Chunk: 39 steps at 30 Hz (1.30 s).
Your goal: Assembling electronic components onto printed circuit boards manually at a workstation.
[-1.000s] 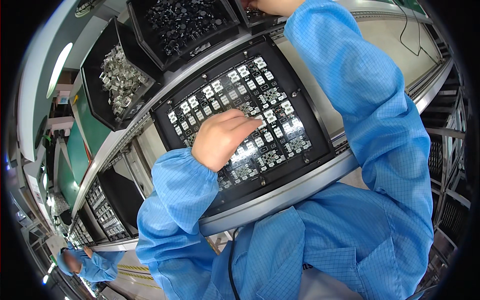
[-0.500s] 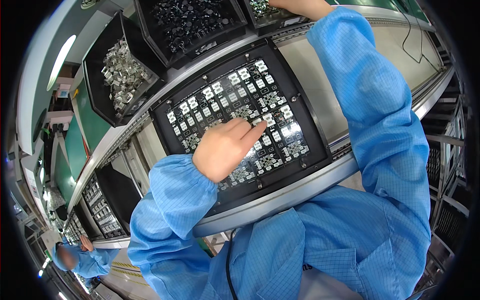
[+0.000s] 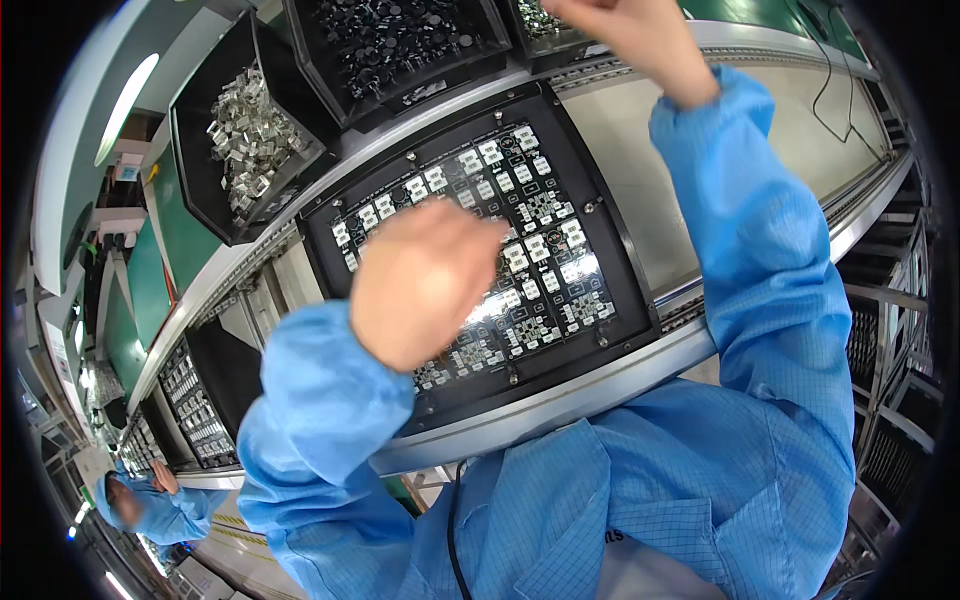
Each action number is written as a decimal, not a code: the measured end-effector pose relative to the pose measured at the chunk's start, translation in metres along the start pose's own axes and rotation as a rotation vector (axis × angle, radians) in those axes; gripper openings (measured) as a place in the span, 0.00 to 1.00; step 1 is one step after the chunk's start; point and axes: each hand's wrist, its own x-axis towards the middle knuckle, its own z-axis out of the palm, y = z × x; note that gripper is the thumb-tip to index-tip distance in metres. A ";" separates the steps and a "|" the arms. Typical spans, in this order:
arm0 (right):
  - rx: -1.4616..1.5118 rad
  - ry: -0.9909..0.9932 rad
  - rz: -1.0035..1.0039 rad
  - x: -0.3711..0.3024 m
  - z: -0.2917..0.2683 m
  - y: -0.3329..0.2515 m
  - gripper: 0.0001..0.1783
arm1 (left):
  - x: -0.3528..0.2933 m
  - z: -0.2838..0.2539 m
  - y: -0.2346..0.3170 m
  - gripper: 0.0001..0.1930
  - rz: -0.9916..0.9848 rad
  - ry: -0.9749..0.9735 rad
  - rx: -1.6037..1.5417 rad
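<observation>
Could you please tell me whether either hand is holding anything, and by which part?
It cannot be told: the left hand hovers curled over the black tray, the right hand closed at the bins.

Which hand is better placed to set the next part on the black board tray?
Probably the left. The left hand hovers right over the black board tray, fingers curled. The right hand is raised by the parts bin at the top edge; whether it holds anything is unclear.

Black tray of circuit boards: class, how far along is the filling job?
Done: many white parts sit across the black tray. In hand: the left hand hovers over the tray; the right hand is raised near the top bin. Left: cannot tell which slots lack parts.
</observation>
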 end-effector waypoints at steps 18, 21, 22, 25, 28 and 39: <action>-0.021 -0.340 0.115 -0.071 0.063 0.022 0.09 | 0.108 -0.019 -0.119 0.06 -0.347 -0.272 0.732; -0.055 -0.394 0.073 -0.070 0.063 0.022 0.10 | 0.109 -0.022 -0.122 0.06 -0.374 -0.284 0.658; -0.053 -0.395 0.069 -0.068 0.062 0.022 0.10 | 0.107 -0.023 -0.118 0.07 -0.332 -0.245 0.682; -0.082 -0.307 -0.094 -0.056 0.055 0.015 0.12 | 0.101 -0.032 -0.110 0.08 -0.205 -0.025 0.603; -0.042 -0.165 0.006 -0.031 0.024 0.000 0.11 | 0.092 -0.038 -0.097 0.08 -0.106 0.222 0.362; -0.539 -0.444 0.129 0.032 -0.008 0.070 0.10 | 0.047 0.005 -0.057 0.09 -0.401 0.023 -0.711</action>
